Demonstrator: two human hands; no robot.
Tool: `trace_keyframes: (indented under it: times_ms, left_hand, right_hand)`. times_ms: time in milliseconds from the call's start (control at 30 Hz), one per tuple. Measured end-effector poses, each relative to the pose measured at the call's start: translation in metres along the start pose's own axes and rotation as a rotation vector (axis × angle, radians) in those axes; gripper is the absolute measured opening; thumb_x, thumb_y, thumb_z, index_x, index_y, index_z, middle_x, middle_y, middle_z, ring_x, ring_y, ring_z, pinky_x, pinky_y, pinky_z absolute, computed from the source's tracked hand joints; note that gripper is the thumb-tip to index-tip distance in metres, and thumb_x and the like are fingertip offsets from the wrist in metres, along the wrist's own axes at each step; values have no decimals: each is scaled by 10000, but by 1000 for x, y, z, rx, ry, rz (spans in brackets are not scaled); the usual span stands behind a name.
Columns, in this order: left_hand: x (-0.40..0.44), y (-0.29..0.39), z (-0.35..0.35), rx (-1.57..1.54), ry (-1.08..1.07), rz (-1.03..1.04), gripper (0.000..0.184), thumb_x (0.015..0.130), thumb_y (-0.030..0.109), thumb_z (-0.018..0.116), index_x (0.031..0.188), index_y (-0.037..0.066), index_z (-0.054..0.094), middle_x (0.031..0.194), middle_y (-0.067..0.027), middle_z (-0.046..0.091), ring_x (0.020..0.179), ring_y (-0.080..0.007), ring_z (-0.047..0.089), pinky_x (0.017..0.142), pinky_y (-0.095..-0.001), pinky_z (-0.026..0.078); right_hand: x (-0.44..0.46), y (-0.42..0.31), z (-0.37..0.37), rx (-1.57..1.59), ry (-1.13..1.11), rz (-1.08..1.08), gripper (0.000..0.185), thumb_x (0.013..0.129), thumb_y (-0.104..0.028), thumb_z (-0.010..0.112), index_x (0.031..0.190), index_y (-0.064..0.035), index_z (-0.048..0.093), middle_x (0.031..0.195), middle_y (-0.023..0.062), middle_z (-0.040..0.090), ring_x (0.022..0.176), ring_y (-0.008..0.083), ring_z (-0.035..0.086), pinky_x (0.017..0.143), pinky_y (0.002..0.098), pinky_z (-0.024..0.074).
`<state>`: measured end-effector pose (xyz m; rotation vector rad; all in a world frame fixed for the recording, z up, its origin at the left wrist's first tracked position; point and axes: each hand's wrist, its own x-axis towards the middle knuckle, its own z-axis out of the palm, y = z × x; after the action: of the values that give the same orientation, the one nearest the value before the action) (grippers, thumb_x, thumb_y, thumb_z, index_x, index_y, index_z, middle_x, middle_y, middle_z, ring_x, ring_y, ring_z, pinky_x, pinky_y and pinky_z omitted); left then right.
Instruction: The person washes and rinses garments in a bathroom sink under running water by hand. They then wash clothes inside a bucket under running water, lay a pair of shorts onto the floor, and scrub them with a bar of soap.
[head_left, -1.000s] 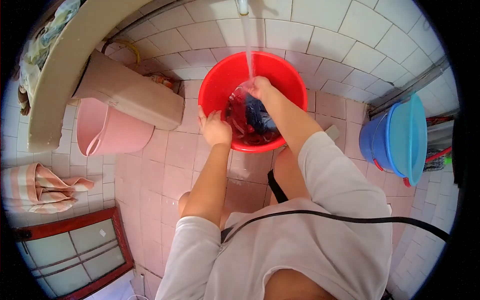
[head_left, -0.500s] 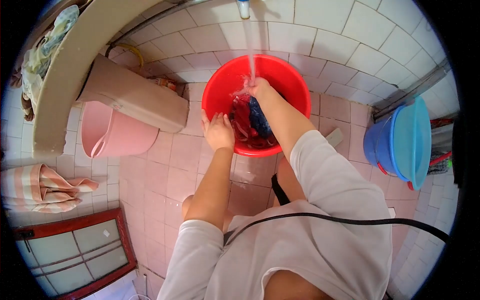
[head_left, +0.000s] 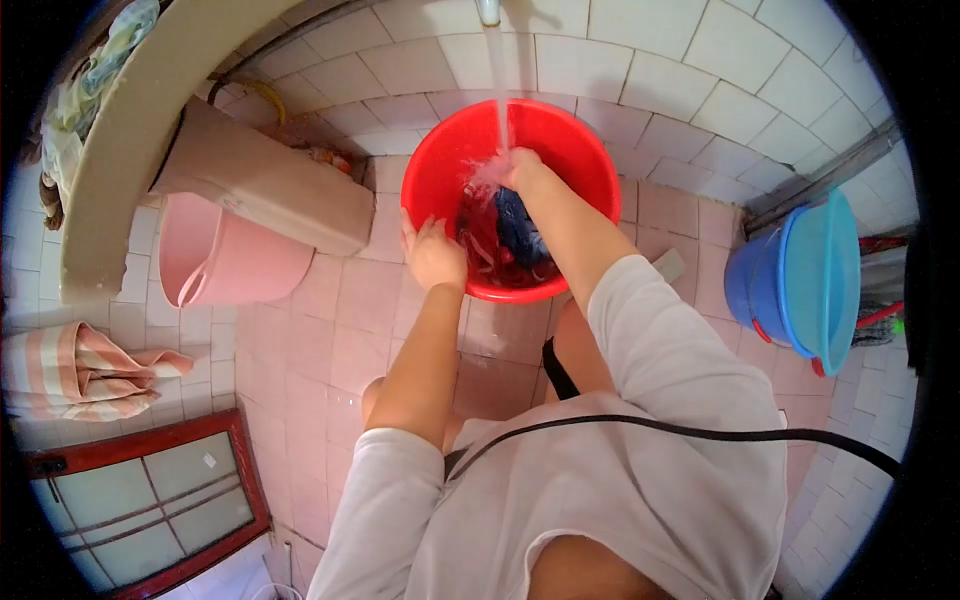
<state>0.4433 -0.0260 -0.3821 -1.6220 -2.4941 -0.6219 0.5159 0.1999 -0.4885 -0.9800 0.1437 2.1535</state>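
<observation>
Water runs from a tap (head_left: 489,12) at the top into a red basin (head_left: 430,165) on the tiled floor. Dark blue cloth (head_left: 517,228) and red cloth (head_left: 482,235) lie in the basin. On the basin's left rim rests my left hand (head_left: 435,254), its fingers apart over the edge. My right hand (head_left: 520,170) is inside the basin under the stream, where water splashes off it; its fingers are partly hidden by the splash, and I cannot make out whether they hold anything.
A pink bucket (head_left: 255,262) stands left, beside a sink pedestal (head_left: 270,180). At the right are a blue bucket (head_left: 750,280) and a light blue basin (head_left: 828,280). A striped towel (head_left: 85,372) hangs above a red-framed glass door (head_left: 150,500). A black cable crosses my shirt.
My right hand stays under the stream, with its fingers shifting slightly and the splash now spreading left. My left hand keeps its place on the rim. The view has moved a little.
</observation>
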Motion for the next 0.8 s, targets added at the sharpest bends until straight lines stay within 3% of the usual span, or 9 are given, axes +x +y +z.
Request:
trace_keyframes:
  times_ms: [133, 300, 533, 600, 633, 733, 800]
  left_hand:
    - [-1, 1, -1, -4, -4, -5, 240, 698, 68, 537, 905, 61, 658, 1085, -67, 588, 1262, -254, 294, 1033, -408, 240]
    - [0, -1, 3, -4, 26, 4, 233, 689, 57, 539, 886, 63, 663, 1057, -69, 600, 1256, -261, 301, 1031, -413, 244]
    - [1, -4, 6, -70, 71, 18, 161, 671, 49, 544, 779, 56, 663, 938, -83, 625, 1228, -281, 341, 1014, -425, 268]
    - [0, -3, 6, -65, 72, 24, 150, 666, 48, 547, 763, 56, 661, 907, -88, 629, 1220, -287, 351, 1012, -428, 270]
    - [0, -2, 5, -68, 73, 17, 147, 664, 50, 551, 761, 57, 662, 891, -91, 631, 1214, -290, 357, 1011, -430, 271]
    - [1, -1, 4, -72, 77, 7, 141, 661, 55, 557, 754, 59, 662, 878, -95, 633, 1208, -294, 365, 1011, -433, 271]
    - [0, -1, 5, -73, 78, 2, 137, 660, 58, 559, 750, 59, 663, 881, -96, 633, 1208, -294, 365, 1011, -434, 270]
  right_hand:
    - [11, -7, -17, 12, 47, 101, 293, 911, -183, 304, 1047, 0, 488, 891, 167, 529, 751, 320, 534, 643, 517, 469]
    - [-30, -4, -5, -197, 71, -38, 304, 911, -149, 271, 1040, 4, 500, 955, 187, 546, 760, 328, 548, 608, 479, 488]
    - [-76, -9, 1, -396, 88, -15, 277, 886, -90, 300, 1022, -1, 524, 870, 156, 556, 725, 288, 533, 613, 399, 482]
    - [-61, -13, -9, -437, 48, -54, 193, 850, -91, 362, 875, -21, 540, 821, 122, 555, 747, 253, 505, 739, 368, 426]
    - [-52, -16, -15, -438, 49, -53, 193, 850, -91, 362, 875, -21, 540, 821, 122, 555, 747, 253, 505, 739, 368, 426]
    - [-36, -21, -26, -520, -43, -22, 164, 846, -109, 392, 796, -42, 533, 719, 75, 513, 671, 206, 468, 662, 315, 412]
    - [-32, -19, -27, -592, -53, -30, 221, 872, -87, 378, 955, -23, 573, 801, 87, 566, 647, 164, 496, 518, 277, 404]
